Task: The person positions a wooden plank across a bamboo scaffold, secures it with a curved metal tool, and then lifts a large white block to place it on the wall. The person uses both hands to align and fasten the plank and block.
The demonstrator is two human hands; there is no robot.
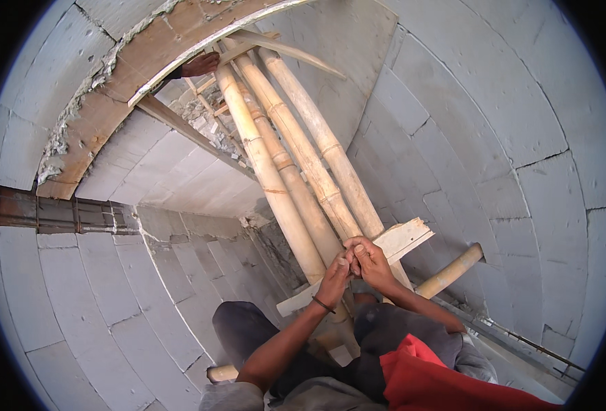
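My left hand [333, 281] and my right hand [371, 263] meet in front of me, above the near part of several bamboo poles [270, 179]. Both have their fingers curled in and thumbs up, pressed close together. Whatever lies between the fingertips is too small or hidden to make out. A dark band circles my left wrist. Just beyond and beneath my hands a pale wooden board [407, 240] crosses the poles. The poles run side by side away from me toward the far upper edge.
Another person's hand [201, 65] rests at the far left end of the poles. A thick bamboo crosspiece [451, 270] shows at right. Grey block walls [481, 137] rise on both sides. A wood-lined opening [149, 65] curves at upper left; rubble [200, 123] lies below.
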